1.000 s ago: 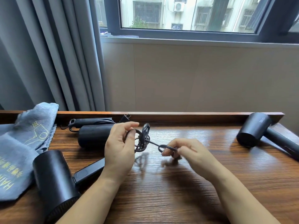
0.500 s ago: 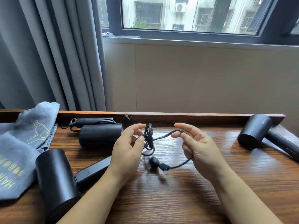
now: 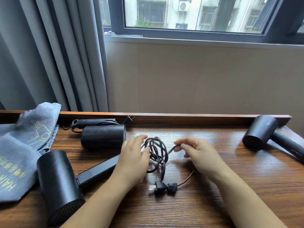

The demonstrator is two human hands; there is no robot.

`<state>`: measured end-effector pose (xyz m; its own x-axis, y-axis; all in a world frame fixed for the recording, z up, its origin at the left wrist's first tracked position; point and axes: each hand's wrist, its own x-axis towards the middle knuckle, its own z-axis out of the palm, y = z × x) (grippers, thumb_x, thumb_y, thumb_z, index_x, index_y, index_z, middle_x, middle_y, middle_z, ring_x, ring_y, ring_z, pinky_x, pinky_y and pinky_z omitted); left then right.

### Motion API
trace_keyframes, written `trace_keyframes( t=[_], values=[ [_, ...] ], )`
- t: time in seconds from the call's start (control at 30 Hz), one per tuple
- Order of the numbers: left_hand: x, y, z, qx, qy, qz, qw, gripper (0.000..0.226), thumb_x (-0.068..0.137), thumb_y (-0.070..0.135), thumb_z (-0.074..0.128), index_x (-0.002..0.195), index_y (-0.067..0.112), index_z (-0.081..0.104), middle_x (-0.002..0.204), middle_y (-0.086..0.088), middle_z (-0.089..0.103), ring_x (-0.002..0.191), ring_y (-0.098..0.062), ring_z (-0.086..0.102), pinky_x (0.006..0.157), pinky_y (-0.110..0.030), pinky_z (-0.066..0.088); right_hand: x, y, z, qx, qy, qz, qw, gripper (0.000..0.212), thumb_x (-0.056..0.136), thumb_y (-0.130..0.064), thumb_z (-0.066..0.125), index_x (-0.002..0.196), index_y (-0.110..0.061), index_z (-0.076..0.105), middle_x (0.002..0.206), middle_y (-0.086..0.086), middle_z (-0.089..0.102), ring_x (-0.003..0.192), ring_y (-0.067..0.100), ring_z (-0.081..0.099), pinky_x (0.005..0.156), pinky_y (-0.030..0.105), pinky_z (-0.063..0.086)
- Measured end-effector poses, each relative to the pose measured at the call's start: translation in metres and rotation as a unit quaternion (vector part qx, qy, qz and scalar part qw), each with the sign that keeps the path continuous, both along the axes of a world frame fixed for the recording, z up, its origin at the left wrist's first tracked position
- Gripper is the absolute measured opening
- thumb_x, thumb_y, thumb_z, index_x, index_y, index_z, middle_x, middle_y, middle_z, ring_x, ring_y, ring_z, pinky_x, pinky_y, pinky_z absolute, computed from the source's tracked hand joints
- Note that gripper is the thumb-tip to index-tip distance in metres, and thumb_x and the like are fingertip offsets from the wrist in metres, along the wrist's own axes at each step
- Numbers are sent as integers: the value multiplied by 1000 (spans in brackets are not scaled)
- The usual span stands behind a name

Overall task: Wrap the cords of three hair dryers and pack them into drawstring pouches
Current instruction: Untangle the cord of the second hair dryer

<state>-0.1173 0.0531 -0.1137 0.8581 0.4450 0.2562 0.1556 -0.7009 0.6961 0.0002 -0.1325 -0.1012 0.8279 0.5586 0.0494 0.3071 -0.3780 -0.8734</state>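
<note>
Cord (image 3: 156, 155): coiled at table (image 3: 213, 203) centre, left hand (image 3: 133, 160) grip around loops, right hand (image 3: 197, 155) pinching strand; plug (image 3: 158, 187) loose. One dryer (image 3: 102, 137) behind wrapped; pouches (image 3: 21, 150) left, unfilled.

Three black dryers lie on the table (image 3: 213, 186): one near left (image 3: 57, 183), one far left (image 3: 102, 136), one far right (image 3: 261, 132). Two plugs show: one near the middle (image 3: 158, 188), one at the far rail (image 3: 129, 119). One coil of cord (image 3: 156, 155) sits between two hands, the left (image 3: 133, 160) and the right (image 3: 199, 155). Grey pouches (image 3: 21, 150) lie piled at the far left (how many, the folds hide). One curtain (image 3: 49, 55) and one window (image 3: 197, 14) stand behind.
</note>
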Motion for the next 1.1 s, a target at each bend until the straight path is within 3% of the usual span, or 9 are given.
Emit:
trace_keyframes(
  t=[0.07, 0.17, 0.3, 0.43, 0.63, 0.7, 0.8, 0.97, 1.1],
  values=[
    [0, 0, 0, -11, 23, -7, 1000, 42, 100, 24, 51, 141, 18, 50, 136, 3, 53, 132, -17, 42, 114, -32, 30, -2, 1, 4, 113, 93, -12, 989, 25, 100, -3, 50, 102, -17, 71, 92, 0, 78, 88, 8, 64, 81, 27, 51],
    [-1, -4, 9, -49, 14, -12, 999, 43, 100, 23, 51, 143, 23, 46, 137, 12, 50, 132, -11, 43, 111, -26, 30, -3, 1, 8, 215, 171, -17, 961, 25, 99, 1, 49, 104, -14, 69, 97, 5, 77, 86, 5, 65, 80, 27, 48],
    [-5, -5, 16, -138, -21, -39, 989, 26, 93, 8, 58, 104, 31, 54, 94, 7, 62, 86, -12, 58, 80, -29, 47, -4, 3, 11, 295, 216, -26, 930, 28, 99, 3, 47, 110, -12, 68, 93, 2, 76, 71, 2, 55, 74, 25, 40],
    [-8, -7, 21, -126, -56, -81, 987, 27, 86, 3, 66, 93, 27, 54, 85, 3, 63, 75, -8, 54, 68, -14, 41, -2, 3, 12, 346, 202, -39, 915, 29, 98, 3, 48, 108, -13, 70, 90, 2, 74, 72, 5, 53, 72, 22, 39],
    [-4, -7, 16, -200, -88, -78, 973, 19, 81, 17, 72, 88, 25, 57, 79, 11, 62, 73, -9, 55, 72, -28, 48, 2, -1, 6, 263, 138, -1, 955, 34, 99, 3, 48, 99, -15, 77, 90, 7, 75, 74, 19, 37, 71, 23, 37],
    [-3, -5, 15, -219, -106, -61, 968, 19, 83, 14, 73, 86, 20, 55, 74, 10, 56, 71, -7, 50, 71, -35, 48, 2, -1, 4, 216, 124, 19, 968, 33, 99, 3, 47, 99, -14, 76, 89, 5, 75, 77, 22, 39, 71, 25, 37],
    [-2, -5, 14, -234, -120, -35, 964, 23, 85, 5, 73, 83, 16, 53, 69, 12, 47, 67, -4, 44, 66, -27, 43, -3, 0, 1, 169, 110, 70, 977, 32, 100, 2, 47, 101, -16, 75, 89, 4, 75, 83, 22, 47, 71, 25, 38],
    [0, -4, 12, -225, -127, -9, 966, 23, 85, 9, 75, 79, 16, 53, 63, 12, 46, 61, -6, 42, 60, -25, 42, -16, 4, 6, 133, 63, 140, 979, 28, 99, 4, 50, 99, -11, 74, 85, -4, 72, 82, -1, 62, 77, 11, 42],
    [0, -7, 12, -210, -128, -3, 969, 25, 84, 12, 75, 75, 14, 51, 61, 8, 45, 58, -10, 43, 60, -37, 47, -26, 10, 0, 122, -24, 163, 979, 21, 96, -13, 57, 99, -24, 74, 92, -5, 61, 88, 10, 60, 83, 21, 45]
  ],
)
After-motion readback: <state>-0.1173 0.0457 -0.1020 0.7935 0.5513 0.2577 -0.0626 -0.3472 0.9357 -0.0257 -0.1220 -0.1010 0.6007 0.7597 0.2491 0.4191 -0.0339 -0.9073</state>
